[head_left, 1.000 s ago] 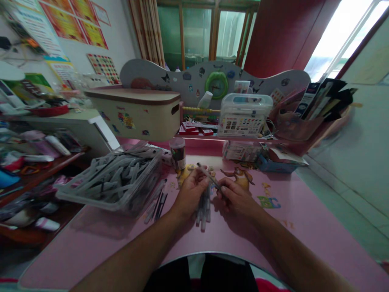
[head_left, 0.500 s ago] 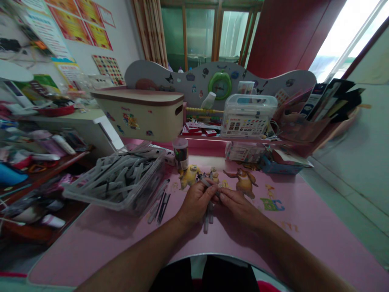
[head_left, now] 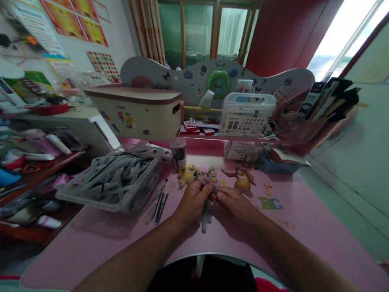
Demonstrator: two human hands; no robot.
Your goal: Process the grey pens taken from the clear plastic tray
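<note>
Over the pink desk, my left hand (head_left: 194, 199) is closed around a pale, translucent pen-like tube (head_left: 201, 179), whose upper end sticks out past the fingers. My right hand (head_left: 233, 200) meets it, its thumb and fingers pinched at the tube's other end, which the fingers mostly hide. Beneath both hands lie several similar translucent tubes (head_left: 204, 226), partly covered. To the left, a row of thin black-and-grey pens (head_left: 160, 209) rests on the desk beside a clear plastic box (head_left: 91, 202) heaped with grey translucent pieces.
A clear cup (head_left: 178, 154) stands behind the hands. The raised shelf carries a cream bin (head_left: 136, 117), a clear handled case (head_left: 247, 115) and a green clock (head_left: 218, 83). At right are a blue box (head_left: 279, 164) and a pink holder (head_left: 296, 121). Cluttered shelves (head_left: 45, 162) flank the left.
The whole view has shifted slightly, so things sit a little further left. Both hands stay together on the same tube, with only slight finger movement.
</note>
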